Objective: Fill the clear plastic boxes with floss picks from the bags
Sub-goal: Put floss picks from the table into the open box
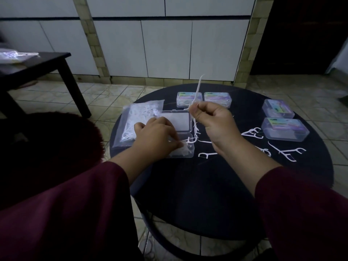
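Note:
An open clear plastic box [180, 121] lies in the middle of the round black table [197, 185], its lid tipped back. My left hand [156, 138] rests over the box's near half, its fingertips on a heap of white floss picks [185, 149] inside. My right hand [211, 121] is raised above the table and pinches a floss pick [197, 91] that points upward; more picks dangle below the fist. A clear bag of floss picks [139, 119] lies left of the box. Several loose picks [286, 151] are scattered on the right of the table.
Several closed, labelled boxes stand on the table: two at the back [216, 98] and two at the right [284, 129]. A dark side table [37, 66] with a plastic bag on it stands at the far left. Tiled floor surrounds the table.

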